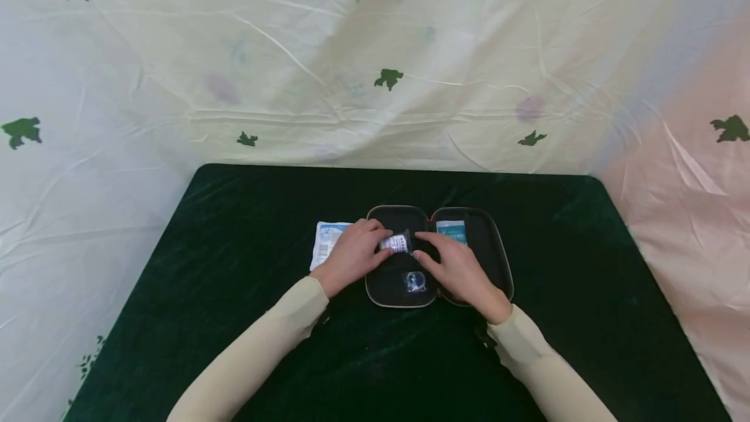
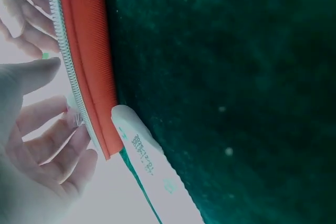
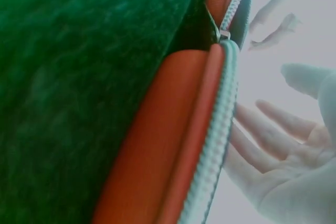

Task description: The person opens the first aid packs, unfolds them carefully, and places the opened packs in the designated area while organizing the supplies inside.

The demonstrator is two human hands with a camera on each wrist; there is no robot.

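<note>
A zip case (image 1: pixel 383 288) lies unfolded on the table, black inside, its outer shell orange-red (image 2: pixel 89 51) in the wrist views. Over its left half, my left hand (image 1: pixel 354 251) holds a small clear-wrapped packet (image 1: pixel 398 243) with a white printed label, between thumb and index finger. My right hand (image 1: pixel 459 269) reaches over the right half, its fingers spread and relaxed, fingertips close to the packet's right end. Below the packet, a small clear bag (image 1: pixel 415 282) with something dark blue in it lies in the left half. A blue-and-white sachet (image 1: pixel 451 230) sits in the right half, partly behind my right hand.
A white and light-blue packet (image 1: pixel 325 243) lies left of the case, partly covered by my left hand. Dark green velvety cloth (image 1: pixel 263 213) covers the table. Pale curtains (image 1: pixel 375 116) with green patterns hang behind and at both sides.
</note>
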